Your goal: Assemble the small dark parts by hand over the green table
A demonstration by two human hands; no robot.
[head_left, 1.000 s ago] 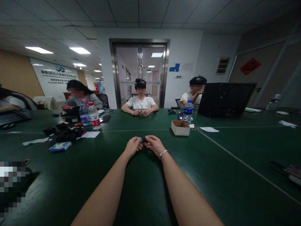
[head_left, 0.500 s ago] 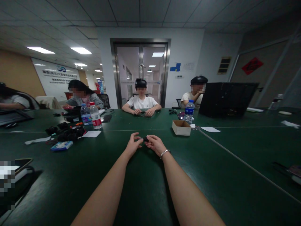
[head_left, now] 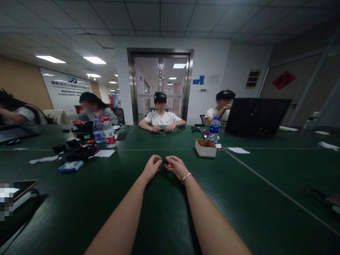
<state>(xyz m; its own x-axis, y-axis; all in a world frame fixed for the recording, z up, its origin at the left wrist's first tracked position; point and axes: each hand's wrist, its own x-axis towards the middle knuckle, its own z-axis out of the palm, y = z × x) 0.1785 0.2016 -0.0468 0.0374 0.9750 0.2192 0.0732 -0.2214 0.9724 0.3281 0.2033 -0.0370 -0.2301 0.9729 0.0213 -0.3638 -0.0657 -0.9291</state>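
Note:
Both my arms reach forward over a dark green table (head_left: 170, 212). My left hand (head_left: 152, 166) and my right hand (head_left: 177, 166) meet at the middle of the table, fingers pinched together on a small black object (head_left: 165, 161) held between them. A silver bracelet (head_left: 186, 176) circles my right wrist. The object is too small to name.
A small cardboard box (head_left: 205, 147) stands beyond my hands to the right. Two water bottles (head_left: 106, 131), black gear (head_left: 77, 152) and a blue packet (head_left: 69, 166) lie at the left. A third bottle (head_left: 214, 130) and an open laptop (head_left: 255, 117) stand at the right. Several people sit across the table.
My left fingers, spread half a second ago, have closed again on the small black object. The view has tipped slightly, so everything sits a little lower in the frame.

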